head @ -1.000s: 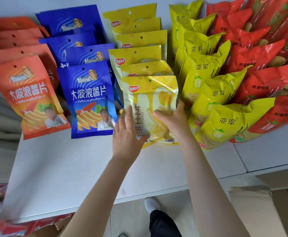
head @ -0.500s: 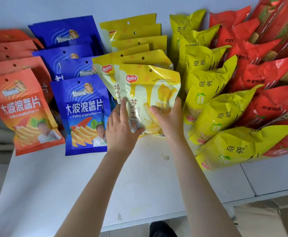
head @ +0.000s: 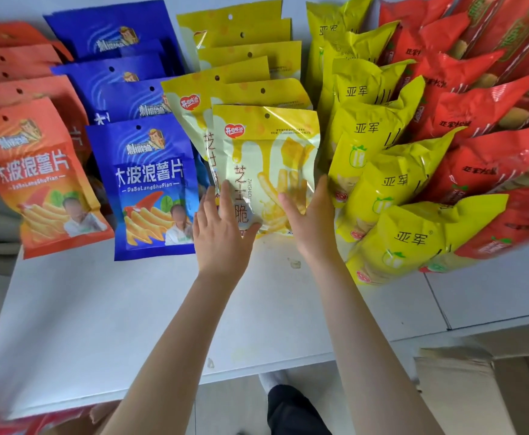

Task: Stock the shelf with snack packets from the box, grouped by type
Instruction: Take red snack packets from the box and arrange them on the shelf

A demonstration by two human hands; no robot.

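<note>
A pale yellow cheese-stick packet [head: 266, 158] stands at the front of its row on the white shelf [head: 131, 309]. My left hand [head: 222, 237] lies with straight fingers on its lower left part, the thumb along its bottom edge. My right hand [head: 313, 224] presses its lower right side, thumb on the front and fingers straight along the edge. A second cheese-stick packet [head: 187, 105] leans out to the left just behind it, with several more stacked further back.
Left of this row stand blue chip packets [head: 150, 183] and orange chip packets [head: 37, 171]. To the right are yellow-green bags [head: 391, 180] and red bags [head: 482, 164]. A cardboard box [head: 476, 397] sits at the lower right, below the shelf edge.
The front cheese-stick packet has been pushed back and more upright against its row. The packet behind it now sticks out to the left. Both hands stayed on the front packet.
</note>
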